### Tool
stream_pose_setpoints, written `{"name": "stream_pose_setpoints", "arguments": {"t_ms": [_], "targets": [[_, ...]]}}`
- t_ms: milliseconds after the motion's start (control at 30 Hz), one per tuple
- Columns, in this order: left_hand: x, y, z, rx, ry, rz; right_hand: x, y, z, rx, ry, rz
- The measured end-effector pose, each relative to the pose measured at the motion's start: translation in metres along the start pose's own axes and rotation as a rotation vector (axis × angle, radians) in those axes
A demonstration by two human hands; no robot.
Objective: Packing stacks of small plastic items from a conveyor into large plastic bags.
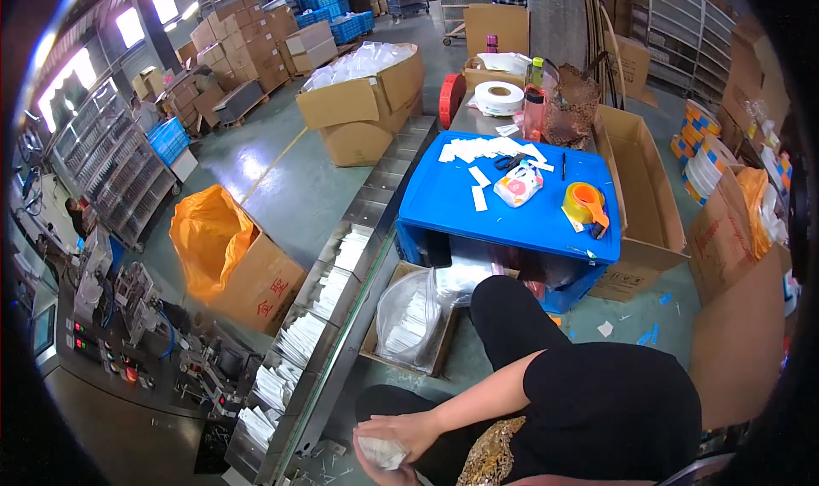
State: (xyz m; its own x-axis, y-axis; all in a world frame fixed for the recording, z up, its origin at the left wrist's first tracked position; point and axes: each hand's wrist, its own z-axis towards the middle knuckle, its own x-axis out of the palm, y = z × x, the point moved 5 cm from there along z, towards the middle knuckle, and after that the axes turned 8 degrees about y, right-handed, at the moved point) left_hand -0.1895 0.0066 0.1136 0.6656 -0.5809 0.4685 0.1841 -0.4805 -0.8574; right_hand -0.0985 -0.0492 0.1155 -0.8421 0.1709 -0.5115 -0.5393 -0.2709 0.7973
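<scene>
Low in the view, over my lap, my two hands meet around a small bundle of thin white packets (382,454). My right hand (403,431) comes in from the right and closes over the top of the bundle. Below it, my left hand (375,471) cups the bundle from the near side, its fingers partly hidden. Just left of my hands runs a long metal conveyor trough (328,362) holding several piles of similar white packets (300,339). Beyond my knees, an open carton (435,360) holds a clear plastic bag (408,320) of white packets.
A blue upturned crate (520,217) serves as a table, bearing scissors (509,160), a tape roll (585,203) and white slips. Open cartons (640,179) stand at right. A carton with an orange liner (217,239) and machinery (145,307) lie left of the trough.
</scene>
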Motion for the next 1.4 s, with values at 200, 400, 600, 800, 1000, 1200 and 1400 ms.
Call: {"name": "stream_pose_setpoints", "arguments": {"t_ms": [200,400,600,800,1000,1200,1400], "targets": [[0.003,0.007,0.032,0.140,0.264,-0.144,-0.032,0.007,0.004,0.028,-0.183,0.037],[0.054,0.007,0.101,-0.045,0.378,0.107,-0.111,-0.019,-0.024,0.243,-0.340,0.241],[0.085,0.099,0.189,0.056,0.677,1.218,-0.170,-0.049,-0.064,0.371,-0.651,0.375],[0.084,0.125,0.203,-0.191,0.721,1.315,-0.179,-0.090,-0.086,0.571,-0.687,0.174],[0.112,0.129,0.210,-0.007,0.560,1.214,-0.220,-0.149,-0.066,0.570,-0.753,0.314],[0.111,0.123,0.205,-0.010,0.484,1.095,-0.182,-0.252,-0.069,1.233,-0.151,0.066],[0.122,0.133,0.189,-0.035,0.705,1.044,-0.156,-0.345,-0.115,1.667,0.062,-0.531]]}}
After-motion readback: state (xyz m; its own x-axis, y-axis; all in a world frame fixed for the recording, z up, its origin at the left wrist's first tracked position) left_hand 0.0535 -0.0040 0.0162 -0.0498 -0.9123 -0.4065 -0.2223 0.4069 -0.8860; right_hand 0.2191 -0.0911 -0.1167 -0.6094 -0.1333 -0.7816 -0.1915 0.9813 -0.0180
